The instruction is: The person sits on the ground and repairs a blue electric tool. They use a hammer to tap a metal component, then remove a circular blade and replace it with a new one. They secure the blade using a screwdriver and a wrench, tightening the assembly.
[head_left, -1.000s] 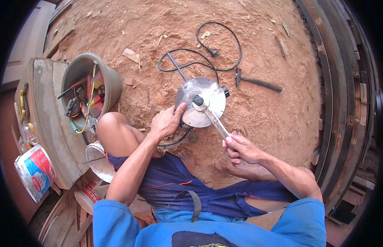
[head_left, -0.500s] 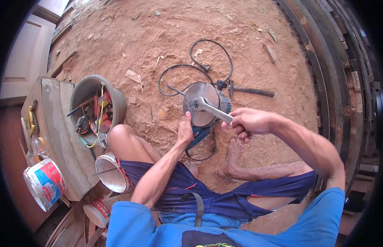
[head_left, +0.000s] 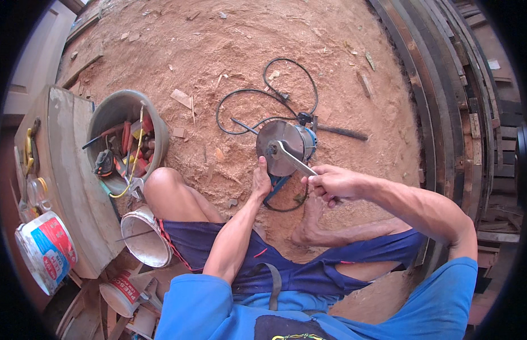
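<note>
A blue power tool with a round metal base plate (head_left: 268,136), resembling a router, lies on its side on the ground between my legs. My left hand (head_left: 261,178) grips its near edge, thumb against the plate and the other fingers partly hidden. In my right hand (head_left: 331,182) is the handle of a silver open-end wrench (head_left: 296,162). The wrench's head sits at the nut in the middle of the plate. Beyond the tool, its black power cord (head_left: 249,90) lies in loops with the plug near them. A hammer (head_left: 342,133) rests just behind the tool, to the right.
Sawdust and wood scraps (head_left: 182,98) cover the ground. On the left stand a grey tub (head_left: 161,133) of hand tools, a wooden box (head_left: 76,187), a white bucket (head_left: 146,258) by my knee and a paint pail (head_left: 28,252). Stacked boards (head_left: 444,113) line the right side.
The wrench handle has swung slightly toward me, my right hand moving with it. The plate has tilted a little, and my left hand still grips the tool. The whole view has shifted slightly.
</note>
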`<act>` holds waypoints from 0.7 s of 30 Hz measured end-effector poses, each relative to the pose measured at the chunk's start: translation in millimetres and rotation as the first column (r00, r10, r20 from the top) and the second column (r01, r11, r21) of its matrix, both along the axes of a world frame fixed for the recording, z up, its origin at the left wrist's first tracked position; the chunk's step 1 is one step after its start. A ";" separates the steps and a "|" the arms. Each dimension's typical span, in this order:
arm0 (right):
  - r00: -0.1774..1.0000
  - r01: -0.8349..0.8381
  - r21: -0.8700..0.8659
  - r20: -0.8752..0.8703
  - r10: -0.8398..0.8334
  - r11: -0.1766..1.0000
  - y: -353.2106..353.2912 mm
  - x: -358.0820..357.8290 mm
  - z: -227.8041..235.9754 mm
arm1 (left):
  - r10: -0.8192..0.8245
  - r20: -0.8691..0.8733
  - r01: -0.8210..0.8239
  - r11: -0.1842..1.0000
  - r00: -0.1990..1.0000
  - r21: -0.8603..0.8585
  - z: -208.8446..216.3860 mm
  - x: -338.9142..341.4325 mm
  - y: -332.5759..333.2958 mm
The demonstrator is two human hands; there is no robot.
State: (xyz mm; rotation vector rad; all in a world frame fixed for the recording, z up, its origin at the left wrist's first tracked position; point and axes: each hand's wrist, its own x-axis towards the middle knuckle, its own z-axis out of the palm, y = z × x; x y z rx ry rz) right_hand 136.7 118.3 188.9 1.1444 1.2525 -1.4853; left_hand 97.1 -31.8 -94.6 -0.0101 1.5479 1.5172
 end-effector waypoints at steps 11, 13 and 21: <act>0.976 -0.208 0.054 -0.046 0.211 0.977 39.3 18.9 -9.5 | -0.087 -0.118 0.083 0.996 0.989 -0.040 -7.7 -4.8 -1.5; 0.966 -0.248 0.086 -0.051 0.253 0.965 38.1 20.9 -12.2 | -0.058 -0.289 0.031 0.995 0.956 -0.096 -10.0 -9.1 6.9; 0.989 -0.150 -0.011 -0.018 0.150 0.989 36.3 21.6 -20.8 | 0.106 -0.162 -0.125 0.986 0.981 -0.112 -32.3 -92.1 45.6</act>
